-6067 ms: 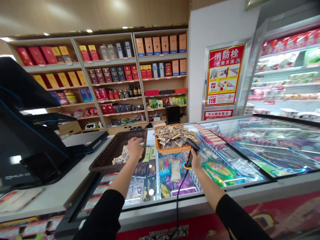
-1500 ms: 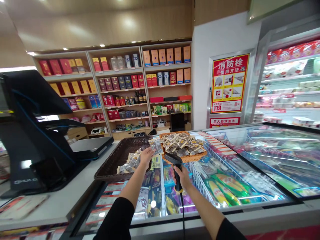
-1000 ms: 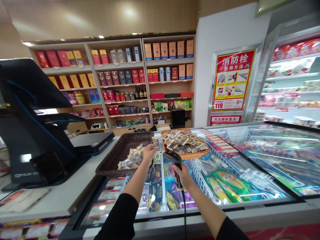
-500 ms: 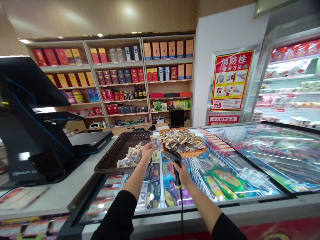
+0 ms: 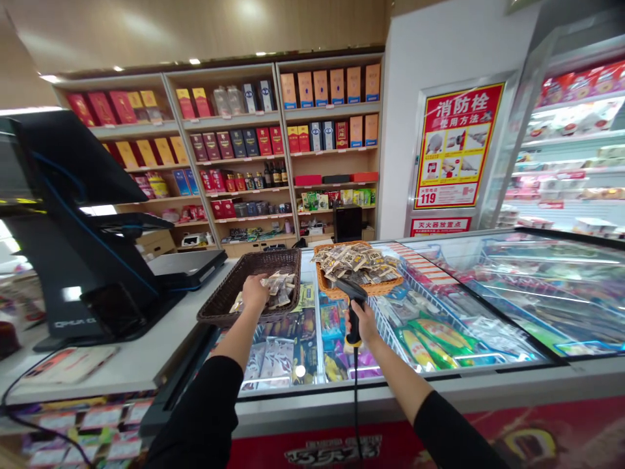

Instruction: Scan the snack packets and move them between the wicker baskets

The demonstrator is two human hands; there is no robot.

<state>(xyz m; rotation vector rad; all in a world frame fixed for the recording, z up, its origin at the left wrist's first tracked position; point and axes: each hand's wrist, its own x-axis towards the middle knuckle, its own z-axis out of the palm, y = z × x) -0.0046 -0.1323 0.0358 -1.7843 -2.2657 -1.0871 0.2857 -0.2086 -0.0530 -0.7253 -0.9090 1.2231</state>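
Note:
My left hand (image 5: 254,293) is down inside the dark brown woven basket (image 5: 208,312), fingers curled at a small clear-and-tan packet (image 5: 267,281); its fingertips are partly hidden. More small packets (image 5: 281,293) lie under and beside it. My right hand (image 5: 366,324) is wrapped round the handle of a black barcode scanner (image 5: 352,291) with a yellow lower trim and a cable hanging down. The scanner's head points toward an orange woven basket (image 5: 336,292), heaped with similar small packets (image 5: 356,260).
Both baskets stand on the glass lid of a chest freezer (image 5: 439,376) filled with packaged goods. At left, a counter (image 5: 141,355) carries a black checkout terminal (image 5: 112,260) and a flat scale (image 5: 195,264). Shelves of boxes (image 5: 234,146) line the back wall.
My left hand has moved left with a packet, from beside the orange basket into the brown basket. The scanner in my right hand has shifted slightly right. The view has turned a little.

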